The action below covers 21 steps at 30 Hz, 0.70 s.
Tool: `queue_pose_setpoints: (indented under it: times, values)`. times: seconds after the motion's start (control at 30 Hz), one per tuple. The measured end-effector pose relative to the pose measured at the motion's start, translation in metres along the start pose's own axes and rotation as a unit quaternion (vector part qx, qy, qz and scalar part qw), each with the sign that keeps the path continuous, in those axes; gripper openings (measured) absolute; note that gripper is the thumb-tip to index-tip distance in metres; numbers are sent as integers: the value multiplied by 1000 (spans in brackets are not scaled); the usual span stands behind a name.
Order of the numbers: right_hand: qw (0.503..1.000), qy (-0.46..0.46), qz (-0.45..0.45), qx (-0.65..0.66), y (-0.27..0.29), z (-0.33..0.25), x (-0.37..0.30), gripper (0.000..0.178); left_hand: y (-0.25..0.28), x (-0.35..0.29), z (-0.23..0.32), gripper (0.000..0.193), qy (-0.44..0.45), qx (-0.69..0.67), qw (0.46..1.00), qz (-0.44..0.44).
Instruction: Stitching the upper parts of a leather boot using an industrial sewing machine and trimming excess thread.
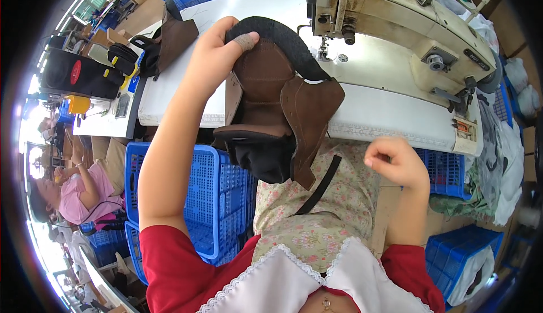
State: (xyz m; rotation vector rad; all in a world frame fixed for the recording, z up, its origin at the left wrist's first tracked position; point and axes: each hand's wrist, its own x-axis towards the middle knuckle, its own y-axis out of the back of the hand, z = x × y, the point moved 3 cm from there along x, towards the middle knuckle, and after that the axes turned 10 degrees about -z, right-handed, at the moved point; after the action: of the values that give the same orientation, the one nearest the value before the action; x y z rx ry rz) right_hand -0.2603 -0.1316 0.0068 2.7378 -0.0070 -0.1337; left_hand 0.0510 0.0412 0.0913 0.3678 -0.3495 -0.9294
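My left hand (pixel 218 50) is closed on the upper end of a brown and black sewn piece (pixel 263 78), the thumb pressed over its curved black fuzzy strip (pixel 277 38). A tan wrap covers part of that thumb. Stitched brown panels fan out from the piece, and its black lower part hangs past the table's front edge over my lap. My right hand (pixel 396 160) hovers to the right of the piece with its fingers curled in, and nothing shows in them. A narrow black strap (pixel 319 185) lies on my flowered apron (pixel 339 205).
Behind the piece stands a beige sewing machine (pixel 390 16) on a white table (pixel 362 103). Blue crates (pixel 212 200) flank my lap. More brown and black pieces (pixel 172 41) lie at the table's left end. A person in pink (pixel 85 197) sits far left.
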Motion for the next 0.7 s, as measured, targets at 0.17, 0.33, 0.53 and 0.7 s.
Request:
queue_pose_setpoints:
  times: [0.17, 0.33, 0.53, 0.7]
  values:
    - [984, -55, -143, -86, -17, 22, -24, 16, -1, -5, 8, 23, 2, -21, 1000, -2]
    - [992, 13, 55, -116, -15, -24, 27, 16, -10, -11, 14, 23, -33, 5, 999, -21]
    - [957, 88, 268, -70, -32, -38, 100, 18, -22, -19, 24, 20, -23, -8, 998, -51]
    - [942, 113, 316, -7, -39, -38, 110, 16, -27, -25, 28, 19, -18, -11, 998, -66]
